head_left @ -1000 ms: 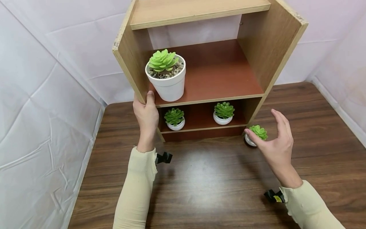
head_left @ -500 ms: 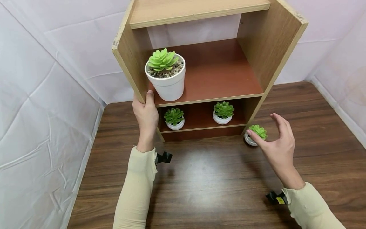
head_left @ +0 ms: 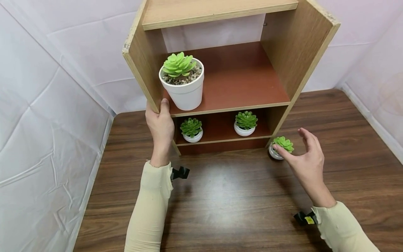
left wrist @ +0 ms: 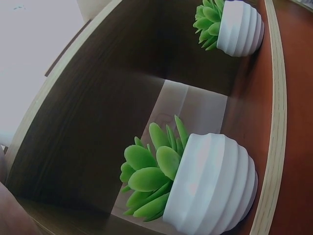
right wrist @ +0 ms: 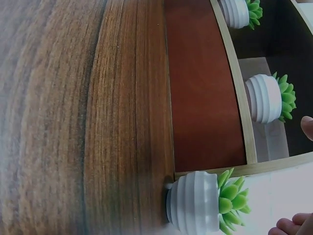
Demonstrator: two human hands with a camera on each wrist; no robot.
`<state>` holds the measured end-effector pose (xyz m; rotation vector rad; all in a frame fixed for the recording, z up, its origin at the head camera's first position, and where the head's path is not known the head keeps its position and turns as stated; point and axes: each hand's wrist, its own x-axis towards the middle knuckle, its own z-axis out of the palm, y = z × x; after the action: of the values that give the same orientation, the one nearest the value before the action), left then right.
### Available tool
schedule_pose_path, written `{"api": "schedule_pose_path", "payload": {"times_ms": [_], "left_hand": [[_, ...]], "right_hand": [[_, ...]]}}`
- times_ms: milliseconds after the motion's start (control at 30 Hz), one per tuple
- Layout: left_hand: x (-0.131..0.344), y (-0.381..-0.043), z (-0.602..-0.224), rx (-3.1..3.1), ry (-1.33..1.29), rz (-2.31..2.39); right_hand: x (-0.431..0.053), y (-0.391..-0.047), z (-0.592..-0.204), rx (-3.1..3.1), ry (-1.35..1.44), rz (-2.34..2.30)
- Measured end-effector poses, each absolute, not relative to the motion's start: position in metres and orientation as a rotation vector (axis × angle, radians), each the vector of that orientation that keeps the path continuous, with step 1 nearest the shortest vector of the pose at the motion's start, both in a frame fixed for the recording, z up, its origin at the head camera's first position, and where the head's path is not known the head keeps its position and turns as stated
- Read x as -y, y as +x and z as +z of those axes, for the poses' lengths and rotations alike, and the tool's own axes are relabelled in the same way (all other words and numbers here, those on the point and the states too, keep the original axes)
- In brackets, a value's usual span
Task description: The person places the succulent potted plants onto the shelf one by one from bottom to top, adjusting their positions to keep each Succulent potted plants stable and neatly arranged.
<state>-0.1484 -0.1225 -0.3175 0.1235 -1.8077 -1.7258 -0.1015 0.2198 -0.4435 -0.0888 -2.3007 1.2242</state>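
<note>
Right hand (head_left: 309, 164) slightly lower, loosely spread near a potted succulent (head_left: 284, 142); left hand (head_left: 161, 127) curled round the shelf unit (head_left: 240, 78)

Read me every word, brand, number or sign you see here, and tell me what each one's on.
No readable text in any view.
Yellow patch on the black piece by the right sleeve: too small to tell whether anything is printed on it.
Large white pot, small white pots and wooden shelf: no lettering shows.
</note>
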Motion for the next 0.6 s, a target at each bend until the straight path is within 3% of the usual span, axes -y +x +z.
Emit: {"api": "schedule_pose_path", "payload": {"times_ms": [600], "left_hand": [[0.127, -0.159, -0.331, 1.793, 0.112, -1.729]], "right_hand": [[-0.226, -0.098, -0.457, 2.442, -0.195, 1.256]]}}
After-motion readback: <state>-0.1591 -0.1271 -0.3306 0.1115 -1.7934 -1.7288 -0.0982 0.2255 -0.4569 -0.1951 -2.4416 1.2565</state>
